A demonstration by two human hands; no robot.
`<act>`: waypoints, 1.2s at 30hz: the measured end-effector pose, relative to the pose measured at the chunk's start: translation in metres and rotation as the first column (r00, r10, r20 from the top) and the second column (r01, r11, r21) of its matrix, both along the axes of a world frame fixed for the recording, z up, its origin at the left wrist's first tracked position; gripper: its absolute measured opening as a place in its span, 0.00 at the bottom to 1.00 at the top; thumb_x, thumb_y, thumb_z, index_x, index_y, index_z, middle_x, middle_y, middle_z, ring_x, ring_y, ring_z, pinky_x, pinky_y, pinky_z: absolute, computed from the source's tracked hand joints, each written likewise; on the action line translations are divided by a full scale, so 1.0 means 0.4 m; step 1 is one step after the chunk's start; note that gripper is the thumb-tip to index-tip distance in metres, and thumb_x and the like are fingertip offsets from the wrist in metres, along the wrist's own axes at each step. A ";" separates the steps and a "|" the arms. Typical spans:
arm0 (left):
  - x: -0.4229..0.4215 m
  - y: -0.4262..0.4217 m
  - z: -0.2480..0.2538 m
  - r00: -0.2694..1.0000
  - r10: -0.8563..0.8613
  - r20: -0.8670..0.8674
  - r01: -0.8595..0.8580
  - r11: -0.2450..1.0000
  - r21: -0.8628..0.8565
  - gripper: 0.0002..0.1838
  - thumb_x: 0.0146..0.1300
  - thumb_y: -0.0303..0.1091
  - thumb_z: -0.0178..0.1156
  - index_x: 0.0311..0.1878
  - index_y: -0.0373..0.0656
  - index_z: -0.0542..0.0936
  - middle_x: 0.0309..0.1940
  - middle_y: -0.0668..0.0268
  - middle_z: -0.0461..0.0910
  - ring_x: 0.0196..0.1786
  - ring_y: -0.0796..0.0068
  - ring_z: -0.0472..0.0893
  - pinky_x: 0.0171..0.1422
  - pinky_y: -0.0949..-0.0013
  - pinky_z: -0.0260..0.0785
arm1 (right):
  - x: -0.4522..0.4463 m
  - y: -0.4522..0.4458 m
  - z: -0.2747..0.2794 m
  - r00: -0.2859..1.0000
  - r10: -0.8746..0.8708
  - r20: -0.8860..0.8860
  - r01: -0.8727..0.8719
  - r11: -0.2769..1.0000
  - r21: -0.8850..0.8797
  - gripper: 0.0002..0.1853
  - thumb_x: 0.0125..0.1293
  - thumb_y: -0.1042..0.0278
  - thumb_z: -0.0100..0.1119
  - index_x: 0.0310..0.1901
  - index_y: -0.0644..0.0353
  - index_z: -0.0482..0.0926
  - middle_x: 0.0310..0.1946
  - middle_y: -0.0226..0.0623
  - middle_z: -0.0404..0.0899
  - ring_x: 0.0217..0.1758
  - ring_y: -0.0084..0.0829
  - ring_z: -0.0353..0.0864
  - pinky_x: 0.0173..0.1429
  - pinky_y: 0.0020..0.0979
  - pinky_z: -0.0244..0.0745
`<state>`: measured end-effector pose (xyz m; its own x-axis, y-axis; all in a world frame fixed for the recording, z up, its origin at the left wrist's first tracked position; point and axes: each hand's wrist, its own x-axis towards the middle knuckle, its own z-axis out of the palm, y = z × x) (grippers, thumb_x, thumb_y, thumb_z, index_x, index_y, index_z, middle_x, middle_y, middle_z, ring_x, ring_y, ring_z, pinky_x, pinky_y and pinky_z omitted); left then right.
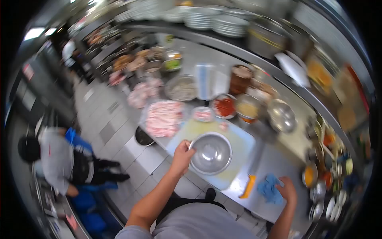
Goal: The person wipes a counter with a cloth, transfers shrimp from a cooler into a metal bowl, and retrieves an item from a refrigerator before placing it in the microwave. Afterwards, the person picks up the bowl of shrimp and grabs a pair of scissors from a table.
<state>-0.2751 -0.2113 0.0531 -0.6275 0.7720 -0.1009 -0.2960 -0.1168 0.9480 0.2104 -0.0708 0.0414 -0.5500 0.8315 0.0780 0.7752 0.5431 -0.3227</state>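
My left hand (182,157) grips the rim of a metal bowl (211,153), held over the pale cutting board (242,149). The bowl looks empty. On the steel counter to the right, my right hand (286,189) has its fingers at the edge of a crumpled blue cloth (270,189); its fingers look bent, and whether they grip it is unclear. Between the board and the cloth lies an orange-yellow handled tool (248,186). A tray of pale pink meat strips (164,118) sits beyond the board, near a small dish of pink pieces (203,114).
Beyond the board are a bowl of red sauce (224,106), a bowl of pale food (182,87) and a metal bowl (281,115). Several containers line the right side (310,175). Plates (230,25) fill the shelf. A person (57,157) bends at the left; another stands farther back.
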 end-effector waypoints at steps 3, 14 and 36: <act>-0.127 -0.267 -0.068 0.978 0.206 -0.030 -0.209 0.966 -0.155 0.07 0.55 0.21 0.59 0.31 0.42 0.70 0.28 0.72 0.69 0.32 0.82 0.68 0.39 0.75 0.63 | -0.260 -0.001 0.081 0.953 -0.089 -0.290 -0.019 0.937 -0.348 0.11 0.54 0.69 0.66 0.39 0.63 0.80 0.31 0.37 0.81 0.35 0.30 0.80 0.42 0.29 0.74; -0.436 -1.058 -0.330 0.660 0.751 -0.034 -0.687 0.584 -0.433 0.05 0.51 0.20 0.58 0.27 0.39 0.72 0.39 0.65 0.77 0.37 0.81 0.72 0.41 0.74 0.66 | -1.342 -0.522 0.001 0.725 0.629 -0.280 -0.645 0.478 -0.596 0.18 0.50 0.79 0.57 0.45 0.57 0.82 0.24 0.30 0.70 0.26 0.25 0.70 0.33 0.26 0.69; -1.495 -1.005 -0.236 0.690 0.633 -0.351 -0.722 0.631 -0.283 0.10 0.54 0.26 0.64 0.27 0.40 0.70 0.41 0.63 0.81 0.35 0.82 0.74 0.38 0.76 0.67 | -2.653 -0.576 -0.298 0.591 0.676 -0.440 -0.557 -0.053 -0.829 0.24 0.64 0.60 0.61 0.57 0.64 0.73 0.41 0.36 0.81 0.43 0.23 0.78 0.49 0.27 0.74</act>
